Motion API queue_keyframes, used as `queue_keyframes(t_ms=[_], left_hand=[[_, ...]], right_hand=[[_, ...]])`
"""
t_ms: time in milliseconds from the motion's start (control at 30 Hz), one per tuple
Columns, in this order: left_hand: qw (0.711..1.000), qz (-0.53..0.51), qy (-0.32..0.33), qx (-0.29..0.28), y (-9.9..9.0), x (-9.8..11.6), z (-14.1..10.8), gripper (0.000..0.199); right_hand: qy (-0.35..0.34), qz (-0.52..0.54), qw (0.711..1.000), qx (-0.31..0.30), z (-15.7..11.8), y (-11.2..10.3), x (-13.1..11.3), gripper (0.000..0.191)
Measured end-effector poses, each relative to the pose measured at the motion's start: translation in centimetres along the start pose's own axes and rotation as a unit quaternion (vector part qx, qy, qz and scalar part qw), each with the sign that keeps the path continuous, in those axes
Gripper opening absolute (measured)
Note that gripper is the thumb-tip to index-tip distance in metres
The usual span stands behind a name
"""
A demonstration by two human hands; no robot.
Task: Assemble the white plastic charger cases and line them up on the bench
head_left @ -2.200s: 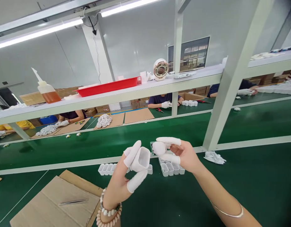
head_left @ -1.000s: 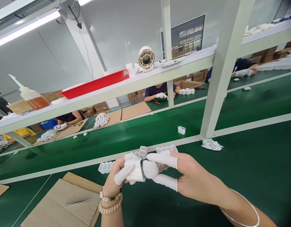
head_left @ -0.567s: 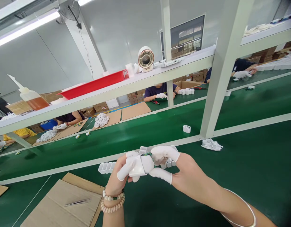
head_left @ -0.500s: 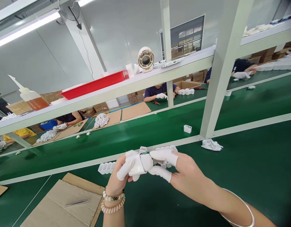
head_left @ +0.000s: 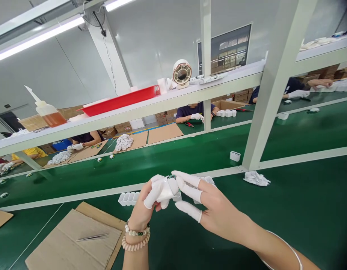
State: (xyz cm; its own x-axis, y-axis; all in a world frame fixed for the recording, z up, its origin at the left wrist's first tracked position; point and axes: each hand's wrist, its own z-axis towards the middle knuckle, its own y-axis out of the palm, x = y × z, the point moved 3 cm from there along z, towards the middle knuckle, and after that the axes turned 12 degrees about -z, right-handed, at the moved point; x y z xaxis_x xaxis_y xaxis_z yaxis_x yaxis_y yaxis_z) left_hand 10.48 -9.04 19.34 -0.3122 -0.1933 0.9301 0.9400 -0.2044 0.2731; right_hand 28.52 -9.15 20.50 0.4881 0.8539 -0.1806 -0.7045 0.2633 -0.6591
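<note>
My left hand, with white finger cots, is closed around a small white plastic housing. From its right end sticks a rounded white insert with a bit of green circuit board along its upper edge. My right hand, also in finger cots, has its fingers stretched out. Its forefinger and middle finger reach the insert's end, while the thumb stands apart below. Rows of white plastic housings lie behind my hands, partly hidden by them.
At lower left, tweezers rest on cardboard. A crumpled white cloth or glove lies by the post. A single housing stands on the green belt. Overhead, a shelf holds a red tray. Co-workers sit across.
The insert now sits deeper in the housing, with less of it showing. My right thumb has come off it, and those fingers have spread. The view has shifted slightly.
</note>
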Motion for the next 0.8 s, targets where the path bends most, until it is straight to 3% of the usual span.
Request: queue_keyframes(t_ms=[400, 667, 800], left_hand=[[0.999, 0.015, -0.016, -0.023, 0.5, -0.6, -0.1, 0.038], [0.993, -0.100, -0.061, -0.007, 0.4, -2.2, 0.8, 0.043], [0.991, -0.116, -0.071, 0.017, 1.3, -3.0, 1.4, 0.047]], right_hand=[[0.004, 0.040, 0.998, -0.045, 0.7, -0.1, 0.6, 0.021], [-0.036, 0.024, 0.996, 0.080, 0.9, -0.4, 0.2, 0.022], [-0.040, 0.038, 0.993, 0.106, -0.3, -0.3, 1.4, 0.029]])
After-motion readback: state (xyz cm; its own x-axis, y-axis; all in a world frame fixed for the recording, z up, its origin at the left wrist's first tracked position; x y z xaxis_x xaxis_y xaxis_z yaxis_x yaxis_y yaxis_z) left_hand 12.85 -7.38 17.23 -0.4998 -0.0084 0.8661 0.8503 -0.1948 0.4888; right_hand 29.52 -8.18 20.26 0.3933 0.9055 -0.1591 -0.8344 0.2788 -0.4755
